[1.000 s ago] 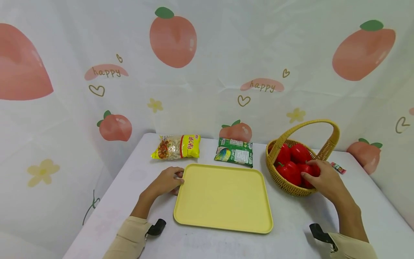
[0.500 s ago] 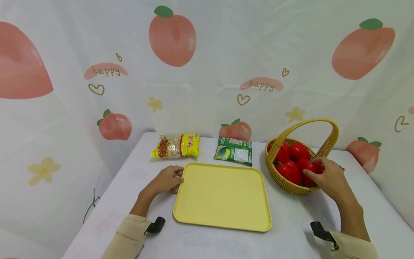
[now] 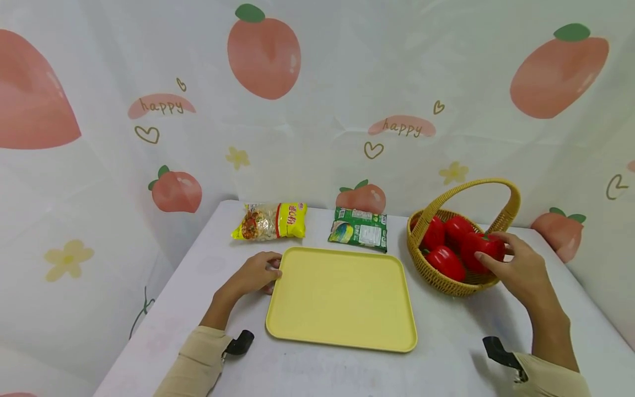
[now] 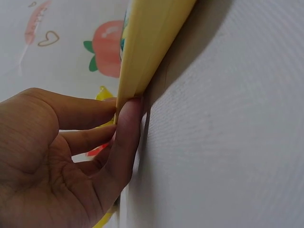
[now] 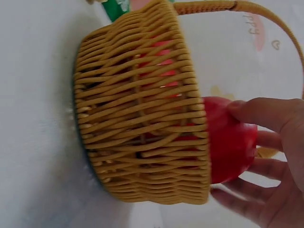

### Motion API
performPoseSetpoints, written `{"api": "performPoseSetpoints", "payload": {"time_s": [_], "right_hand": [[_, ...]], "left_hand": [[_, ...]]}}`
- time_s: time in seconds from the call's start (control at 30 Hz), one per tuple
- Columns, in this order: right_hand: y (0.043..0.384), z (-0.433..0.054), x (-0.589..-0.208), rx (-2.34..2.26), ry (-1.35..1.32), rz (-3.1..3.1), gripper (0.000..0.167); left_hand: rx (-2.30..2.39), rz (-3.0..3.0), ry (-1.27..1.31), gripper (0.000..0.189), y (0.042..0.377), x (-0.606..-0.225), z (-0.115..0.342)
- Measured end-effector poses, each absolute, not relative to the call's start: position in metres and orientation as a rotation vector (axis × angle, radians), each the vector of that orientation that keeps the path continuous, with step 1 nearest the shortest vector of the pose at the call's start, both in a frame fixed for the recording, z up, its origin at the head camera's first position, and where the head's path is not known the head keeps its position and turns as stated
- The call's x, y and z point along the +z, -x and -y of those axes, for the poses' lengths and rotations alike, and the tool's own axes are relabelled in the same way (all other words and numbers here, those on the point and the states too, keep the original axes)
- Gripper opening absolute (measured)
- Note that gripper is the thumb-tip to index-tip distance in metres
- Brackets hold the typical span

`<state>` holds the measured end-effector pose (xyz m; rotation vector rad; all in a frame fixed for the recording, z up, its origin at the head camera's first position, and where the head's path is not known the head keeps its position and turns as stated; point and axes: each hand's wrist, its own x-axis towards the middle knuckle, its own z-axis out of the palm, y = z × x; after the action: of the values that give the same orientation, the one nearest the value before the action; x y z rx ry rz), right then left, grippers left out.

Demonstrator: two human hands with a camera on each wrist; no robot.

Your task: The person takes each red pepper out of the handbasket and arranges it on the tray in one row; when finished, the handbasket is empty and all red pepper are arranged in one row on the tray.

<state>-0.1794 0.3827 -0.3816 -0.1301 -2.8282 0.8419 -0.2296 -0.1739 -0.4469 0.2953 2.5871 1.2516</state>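
Note:
My left hand point(image 3: 254, 273) pinches the left rim of a yellow rectangular tray point(image 3: 342, 300). In the left wrist view, thumb and fingers close on the tray's edge point(image 4: 156, 42) from both faces, near the white tabletop. My right hand point(image 3: 521, 268) grips a red bell pepper point(image 3: 477, 251) with a green stem, at the right side of a wicker basket point(image 3: 436, 280). In the right wrist view this pepper point(image 5: 229, 142) bulges above the basket's rim, its lower part hidden behind the weave. Several other red peppers point(image 3: 445, 263) lie in the basket.
A yellow noodle-like food bag point(image 3: 270, 221) lies behind the tray on the left, a green packet point(image 3: 359, 229) behind its right part. The basket's tall handle point(image 3: 476, 184) arches over the peppers. A fruit-printed white curtain point(image 3: 317, 127) hangs behind the table.
My right hand has taken hold of a pepper and raised it within the basket, shifting slightly right. My left hand stays at the tray's rim. The small packet right of the basket is now hidden.

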Motion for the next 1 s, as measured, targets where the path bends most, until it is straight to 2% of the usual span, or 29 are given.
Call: {"api": "performPoseSetpoints", "payload": {"time_s": [0.13,0.4,0.7,1.0], "right_hand": [[0.175,-0.385,-0.374,0.866,0.092,2.749,0.079],[0.161,-0.379,-0.355,1.095,-0.045,2.518,0.070],[0.156,-0.348,-0.344,1.223,-0.273,2.500,0.068],[0.162,-0.309,-0.352,1.315,-0.485,2.521,0.069]], "left_hand": [[1.250,-2.581,-0.302,0.050,0.230,-0.446,0.173],[1.218,-2.597,-0.310,0.052,0.229,-0.447,0.174],[1.357,-2.508,-0.245,0.052,0.221,-0.448,0.172],[1.386,-2.506,-0.224,0.055,0.212,-0.446,0.172]]}}
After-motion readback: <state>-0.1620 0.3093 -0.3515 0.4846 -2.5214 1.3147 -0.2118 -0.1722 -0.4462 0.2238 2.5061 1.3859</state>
